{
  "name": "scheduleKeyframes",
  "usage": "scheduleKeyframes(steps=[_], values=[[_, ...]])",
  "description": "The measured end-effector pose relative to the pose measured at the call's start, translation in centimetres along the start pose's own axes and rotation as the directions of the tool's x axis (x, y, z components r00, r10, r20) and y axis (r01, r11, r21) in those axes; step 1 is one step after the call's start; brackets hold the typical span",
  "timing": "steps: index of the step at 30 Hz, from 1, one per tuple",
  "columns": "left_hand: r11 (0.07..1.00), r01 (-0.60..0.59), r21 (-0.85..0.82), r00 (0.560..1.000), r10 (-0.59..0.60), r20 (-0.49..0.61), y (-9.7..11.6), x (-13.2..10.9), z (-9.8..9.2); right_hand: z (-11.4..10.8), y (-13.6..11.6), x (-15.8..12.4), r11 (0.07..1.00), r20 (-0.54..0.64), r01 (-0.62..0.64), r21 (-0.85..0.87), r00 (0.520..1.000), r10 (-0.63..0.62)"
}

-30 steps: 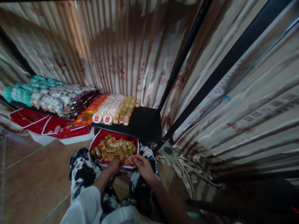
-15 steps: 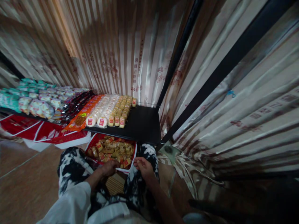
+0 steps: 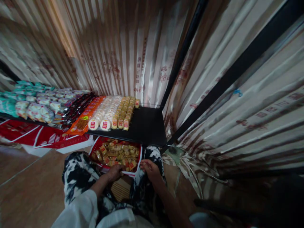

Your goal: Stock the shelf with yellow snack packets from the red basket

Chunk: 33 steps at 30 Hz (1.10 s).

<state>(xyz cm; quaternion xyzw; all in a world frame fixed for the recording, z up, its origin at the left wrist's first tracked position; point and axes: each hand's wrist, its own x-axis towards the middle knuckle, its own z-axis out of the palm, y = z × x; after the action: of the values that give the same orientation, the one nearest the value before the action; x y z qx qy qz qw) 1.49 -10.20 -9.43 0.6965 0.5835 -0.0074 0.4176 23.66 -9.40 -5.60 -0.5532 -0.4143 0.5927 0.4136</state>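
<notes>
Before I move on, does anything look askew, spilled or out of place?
Nothing looks spilled around the box by the knees. The orange packet seems to overhang the black shelf's front edge. One small yellow pack sits alone at the back, right of the even yellow rows.

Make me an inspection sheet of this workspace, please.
Surface: black shelf, bearing rows of wrapped snacks.
Items at hand: red box with white edges, holding yellow-wrapped pieces.
Clutter: red-and-white packaging low on the left, partly under the shelf.
Hands: left hand at the box's near edge; right hand by its near right corner; grip unclear.
Cables: nothing clearly identifiable.
Surroundings: pleated, patterned curtain; tiled floor.
</notes>
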Motion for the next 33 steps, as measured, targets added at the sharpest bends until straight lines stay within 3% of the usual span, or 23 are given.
scheduleKeyframes(steps=[9, 20, 27, 33], values=[[0.999, -0.018, 0.05, 0.994, 0.023, -0.105, -0.3, -0.7, 1.0, 1.7, -1.3, -0.2, 0.997, 0.004, 0.032, -0.065, 1.0, -0.031], [0.984, 0.1, 0.148, 0.988, -0.081, -0.132, 1.7, -1.3, 0.4, 2.8, -4.1, -2.8, 0.987, 0.062, 0.101, -0.125, 0.994, -0.094], [0.973, 0.154, 0.169, 0.98, -0.128, -0.155, 3.2, -1.2, 0.8, 1.9, -4.6, -5.2, 0.99, 0.094, 0.073, -0.121, 0.994, -0.062], [0.978, 0.144, 0.153, 0.979, -0.118, -0.167, 2.5, -1.5, 1.2, 1.6, -5.6, -5.6, 0.981, 0.175, 0.097, -0.168, 0.982, -0.067]])
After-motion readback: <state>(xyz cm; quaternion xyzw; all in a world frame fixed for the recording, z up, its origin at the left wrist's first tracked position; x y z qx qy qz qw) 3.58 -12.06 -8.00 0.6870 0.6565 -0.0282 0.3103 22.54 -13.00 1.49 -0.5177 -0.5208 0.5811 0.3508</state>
